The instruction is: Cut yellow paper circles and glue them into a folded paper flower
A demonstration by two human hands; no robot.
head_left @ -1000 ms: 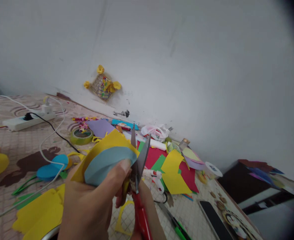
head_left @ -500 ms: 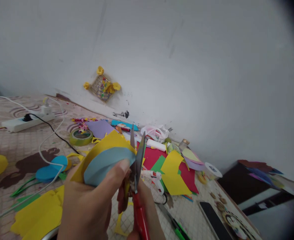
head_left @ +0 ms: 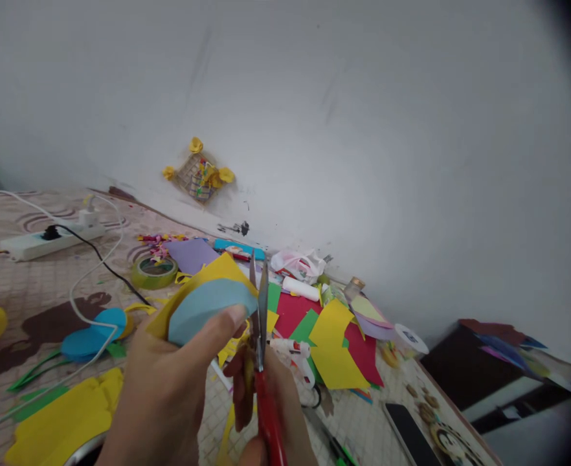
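Observation:
My left hand (head_left: 169, 395) pinches a yellow paper piece (head_left: 217, 272) with a light blue rounded shape (head_left: 202, 307) laid on it, thumb pressed on the blue edge. My right hand (head_left: 276, 414), low in the frame and partly hidden, grips red-handled scissors (head_left: 261, 362). The blades point up, nearly closed, at the right edge of the paper. A thin yellow offcut (head_left: 232, 346) hangs below the blades.
Coloured paper scraps (head_left: 334, 343) cover the patterned floor mat. A green tape roll (head_left: 154, 272), a white power strip (head_left: 47, 238) with cables, a white glue gun (head_left: 298, 353), a phone (head_left: 412, 433) and a dark low cabinet (head_left: 489, 362) lie around. A white wall stands behind.
The scissor blades have closed from wide apart to nearly together along the paper's edge. A yellow strip now dangles beneath. The view has shifted slightly.

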